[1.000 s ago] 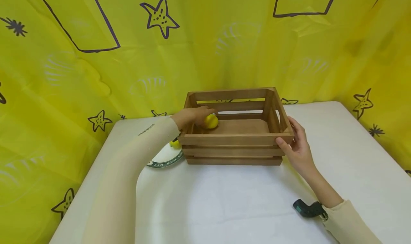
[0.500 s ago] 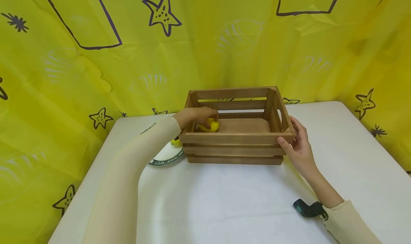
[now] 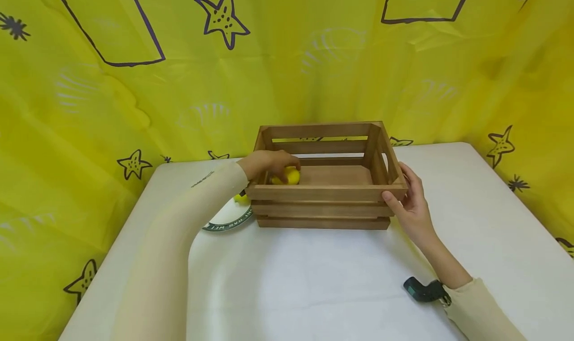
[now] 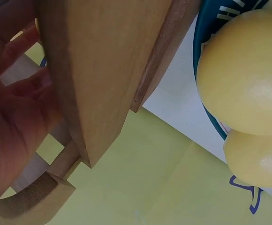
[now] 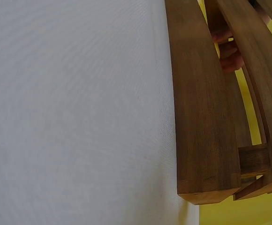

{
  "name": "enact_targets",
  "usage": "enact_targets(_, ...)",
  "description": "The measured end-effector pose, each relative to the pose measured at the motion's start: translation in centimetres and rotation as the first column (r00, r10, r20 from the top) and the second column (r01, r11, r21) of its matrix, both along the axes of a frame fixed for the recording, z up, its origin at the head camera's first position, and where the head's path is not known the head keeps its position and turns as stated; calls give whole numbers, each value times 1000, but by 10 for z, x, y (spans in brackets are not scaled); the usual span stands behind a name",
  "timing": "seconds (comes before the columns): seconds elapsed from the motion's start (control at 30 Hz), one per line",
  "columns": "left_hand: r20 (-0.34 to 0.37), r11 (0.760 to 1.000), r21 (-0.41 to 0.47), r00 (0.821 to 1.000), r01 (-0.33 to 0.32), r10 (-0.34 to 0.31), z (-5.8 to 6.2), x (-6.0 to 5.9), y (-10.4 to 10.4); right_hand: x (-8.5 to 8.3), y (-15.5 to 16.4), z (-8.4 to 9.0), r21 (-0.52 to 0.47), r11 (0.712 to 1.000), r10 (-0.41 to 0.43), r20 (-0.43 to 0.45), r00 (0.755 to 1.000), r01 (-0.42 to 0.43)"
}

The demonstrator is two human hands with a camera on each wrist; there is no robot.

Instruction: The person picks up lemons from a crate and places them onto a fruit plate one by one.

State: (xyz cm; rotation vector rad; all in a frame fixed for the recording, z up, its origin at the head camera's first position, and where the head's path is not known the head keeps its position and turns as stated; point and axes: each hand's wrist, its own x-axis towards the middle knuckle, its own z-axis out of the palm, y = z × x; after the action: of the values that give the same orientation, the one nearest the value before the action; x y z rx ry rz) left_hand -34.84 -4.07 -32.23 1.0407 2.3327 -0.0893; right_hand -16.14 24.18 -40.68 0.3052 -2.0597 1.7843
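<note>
A slatted wooden crate (image 3: 323, 193) stands on the table. Inside its left end, my left hand (image 3: 270, 162) pinches a yellow lemon (image 3: 293, 175) low near the crate floor, thumb in front and fingers over the top. In the left wrist view, the crate's end wall (image 4: 103, 70) hides the lemon, and only part of the left hand (image 4: 21, 103) shows. My right hand (image 3: 413, 206) grips the crate's right front corner, its thumb on the front rail. In the right wrist view, fingers (image 5: 232, 63) show between the crate's slats (image 5: 204, 117).
Left of the crate sits a white plate with a green lettered rim (image 3: 228, 226), partly under the left forearm. Large yellow rounded things (image 4: 248, 70) lie on it. A white cloth (image 3: 314, 281) covers the table, and a yellow patterned curtain (image 3: 278, 72) hangs behind.
My left hand has lowered the lemon to the crate floor and shifted its fingers on it. The right hand keeps its grip on the crate.
</note>
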Motion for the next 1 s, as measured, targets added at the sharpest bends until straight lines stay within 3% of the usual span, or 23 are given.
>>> enact_targets(0.47,-55,998,31,997,62,-60,2,-1,-1,-1,-1,1,46,999,-15,3,1000,15)
enact_targets(0.8,-28,993,118,1000,-1,4,3,0,-2,-1,-2,0,43,999,-21,4,1000,21)
enact_targets(1.0,-25,980,201,1000,7,-2,4,2,-1,0,-1,0,52,998,-22,2,1000,22)
